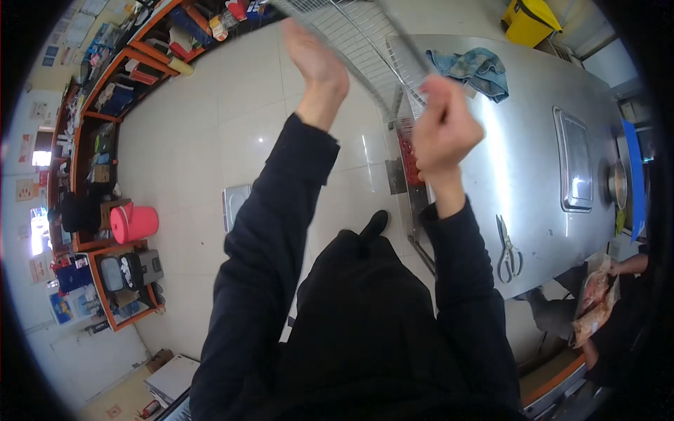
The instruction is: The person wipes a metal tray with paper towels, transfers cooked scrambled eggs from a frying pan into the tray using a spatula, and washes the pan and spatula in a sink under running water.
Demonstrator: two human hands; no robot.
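Note:
A silvery wire rack [358, 35], smeared by motion, is tilted between my two hands at the top of the view. My left hand [319, 63] is at its left edge, thumb stretched along it and the other fingers mostly hidden. On the opposite edge, my right hand [448, 130] is closed in a blurred grip. Right of that hand stretches a steel table [533, 154]. A crumpled blue-green cloth [474, 70] lies at its far end, and a pair of scissors [507, 252] near its close end.
A lidded metal tray [576, 161] sits on the table's right side. At lower right, another person [625, 330] holds a tray of what looks like meat [597, 298]. Orange shelves [133, 63] line the left, with a pink bucket [133, 223]. A yellow bin [530, 21] stands at the back.

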